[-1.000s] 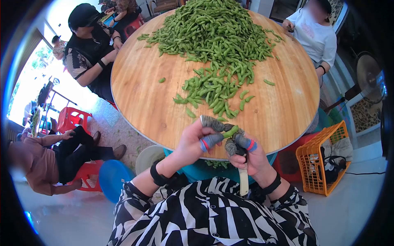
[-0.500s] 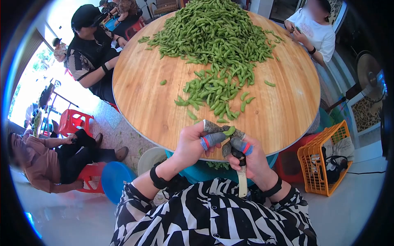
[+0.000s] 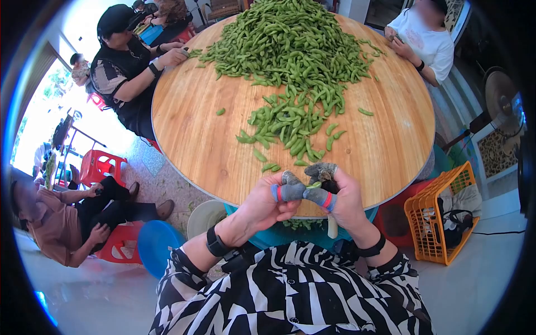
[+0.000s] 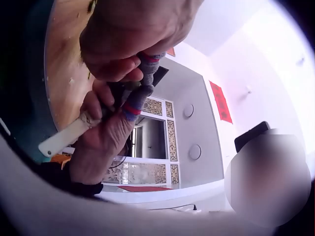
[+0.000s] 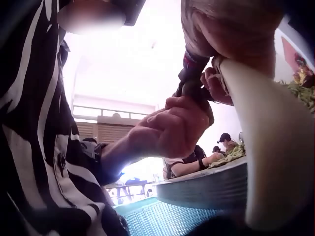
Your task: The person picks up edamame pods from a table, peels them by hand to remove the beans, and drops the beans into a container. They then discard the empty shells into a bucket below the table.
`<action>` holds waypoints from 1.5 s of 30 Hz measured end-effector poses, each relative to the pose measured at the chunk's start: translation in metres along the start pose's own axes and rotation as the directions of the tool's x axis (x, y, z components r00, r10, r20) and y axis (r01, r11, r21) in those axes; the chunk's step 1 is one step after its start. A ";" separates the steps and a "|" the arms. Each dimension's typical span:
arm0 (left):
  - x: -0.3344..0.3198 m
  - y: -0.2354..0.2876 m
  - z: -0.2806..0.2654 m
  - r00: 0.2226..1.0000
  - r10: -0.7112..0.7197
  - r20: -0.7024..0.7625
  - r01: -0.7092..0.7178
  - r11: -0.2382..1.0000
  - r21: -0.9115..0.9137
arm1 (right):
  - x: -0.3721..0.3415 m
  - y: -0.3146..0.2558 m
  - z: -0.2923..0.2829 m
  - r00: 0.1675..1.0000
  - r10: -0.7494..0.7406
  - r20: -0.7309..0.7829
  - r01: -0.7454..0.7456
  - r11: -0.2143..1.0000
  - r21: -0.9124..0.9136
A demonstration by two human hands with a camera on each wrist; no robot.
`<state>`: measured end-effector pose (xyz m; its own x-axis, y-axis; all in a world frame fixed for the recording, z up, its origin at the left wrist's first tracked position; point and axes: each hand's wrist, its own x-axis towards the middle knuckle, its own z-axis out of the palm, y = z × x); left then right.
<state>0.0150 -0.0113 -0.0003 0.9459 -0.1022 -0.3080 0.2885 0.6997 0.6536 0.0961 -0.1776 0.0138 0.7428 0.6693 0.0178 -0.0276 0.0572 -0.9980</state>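
Both hands meet over the near table edge in the head view, thumbs and forefingers in grey finger covers. The left hand pinches a green pod from the left, its thumb meeting the other thumb. Curled round a pale handle is the right hand, its fingertips also at the pod. That handle slants out below the right hand in the left wrist view; the tool's working end is hidden. Beyond the hands lies a heap of green pods, with loose pods close to the fingers.
The round wooden table has a metal rim. People sit at its left and right; another sits lower left. Blue basin, pale bucket, orange crate and a teal basket stand around and below.
The hands have shifted, with the thumbs now meeting over the pod and the handle less exposed. Loose pods now lie near the left fingers. The person at left has reached onto the table.
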 end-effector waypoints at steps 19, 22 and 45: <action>-0.015 -0.010 0.008 0.992 0.088 -0.096 -0.043 0.917 0.396 | -0.017 0.013 -0.003 0.989 -0.051 0.142 0.089 0.957 -0.278; -0.023 -0.011 0.008 0.995 -0.026 -0.093 0.061 0.914 0.402 | -0.026 0.010 -0.004 0.979 -0.023 0.202 0.103 0.913 -0.396; 0.020 0.072 -0.061 0.756 0.417 0.504 -0.248 -0.531 0.811 | -0.041 0.021 -0.005 0.869 0.372 0.326 -0.495 0.652 0.574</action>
<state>0.0455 0.0796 -0.0016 0.9105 -0.1420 0.3884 -0.2669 -0.9191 0.2898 0.0682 -0.2078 -0.0083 0.4170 0.8445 -0.3362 -0.7696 0.1312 -0.6249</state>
